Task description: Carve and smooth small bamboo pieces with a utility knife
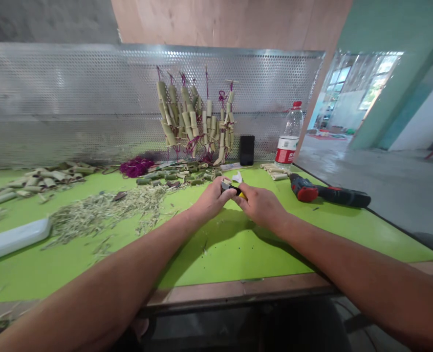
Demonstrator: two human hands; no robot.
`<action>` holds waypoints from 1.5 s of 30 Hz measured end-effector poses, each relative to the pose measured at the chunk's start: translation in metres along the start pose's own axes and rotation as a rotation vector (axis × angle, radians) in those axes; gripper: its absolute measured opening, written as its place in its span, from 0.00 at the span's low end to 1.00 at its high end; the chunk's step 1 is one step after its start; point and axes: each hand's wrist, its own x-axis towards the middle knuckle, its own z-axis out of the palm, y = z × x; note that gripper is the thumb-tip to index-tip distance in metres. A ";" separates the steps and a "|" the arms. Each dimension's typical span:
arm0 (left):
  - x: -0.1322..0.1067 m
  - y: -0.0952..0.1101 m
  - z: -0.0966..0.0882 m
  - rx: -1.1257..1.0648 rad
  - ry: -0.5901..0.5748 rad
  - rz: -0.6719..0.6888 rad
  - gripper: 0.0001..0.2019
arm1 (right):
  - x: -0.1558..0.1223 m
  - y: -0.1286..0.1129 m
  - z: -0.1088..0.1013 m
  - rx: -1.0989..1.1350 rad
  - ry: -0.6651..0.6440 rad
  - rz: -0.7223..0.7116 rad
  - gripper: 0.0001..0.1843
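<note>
Both of my hands meet above the green tabletop, in the middle of the head view. In my right hand point(259, 203) is a utility knife point(234, 188) with a black and yellow handle, its blade pointing left. My left hand point(213, 198) is closed, with its thumb beside the blade. A short pale bamboo piece shows just behind the blade at its fingertips; the fingers hide most of it. A scrap of white paper point(237, 177) lies just beyond the hands.
Strung bamboo pieces point(187, 115) hang on the perforated metal panel point(92, 98). Bamboo shavings point(106, 210), purple string point(139, 166) and a white case point(14, 239) lie left. Behind stand a black phone point(247, 150) and a bottle point(289, 139). A power drill point(326, 193) lies right.
</note>
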 end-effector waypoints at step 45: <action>0.005 -0.009 0.002 -0.029 0.001 0.025 0.13 | 0.000 -0.002 -0.001 -0.013 -0.021 0.024 0.25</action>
